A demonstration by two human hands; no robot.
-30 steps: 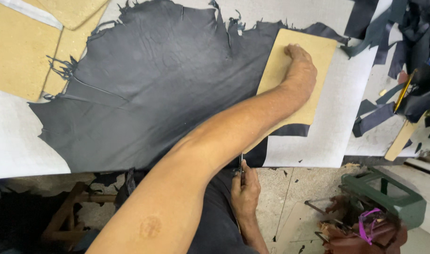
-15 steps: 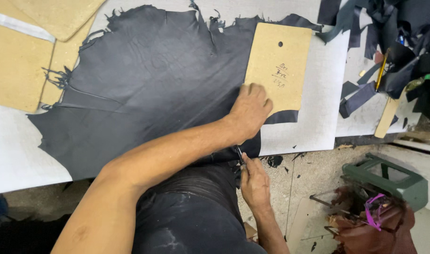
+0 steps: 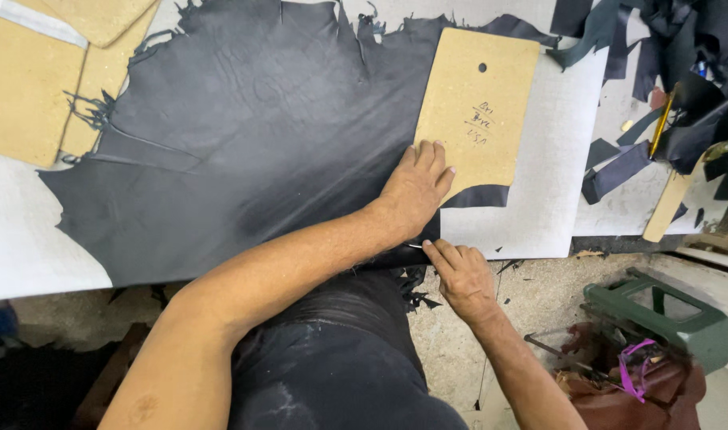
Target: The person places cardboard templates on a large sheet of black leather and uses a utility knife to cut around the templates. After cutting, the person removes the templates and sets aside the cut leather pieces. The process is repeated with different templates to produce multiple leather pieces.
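A large black leather hide [image 3: 244, 151] lies spread over the white cutting table [image 3: 555, 191]. A tan cardboard pattern [image 3: 479, 107] with a small hole rests on the hide's right edge. My left hand [image 3: 415, 187] presses flat on the pattern's lower left corner and the leather beside it. My right hand [image 3: 459, 275] sits at the table's front edge just below, fingers pinched on a thin metal knife [image 3: 416, 246] whose tip meets the leather's edge.
More tan cardboard patterns [image 3: 29, 80] lie at the far left. Black leather scraps [image 3: 666, 72] and a yellow pencil [image 3: 661, 121] crowd the right side. On the floor stand a green stool [image 3: 666, 310] and a brown bag [image 3: 626, 382].
My left hand slid from the pattern's top down to its lower left corner. My right hand rose from my lap to the table edge with the knife.
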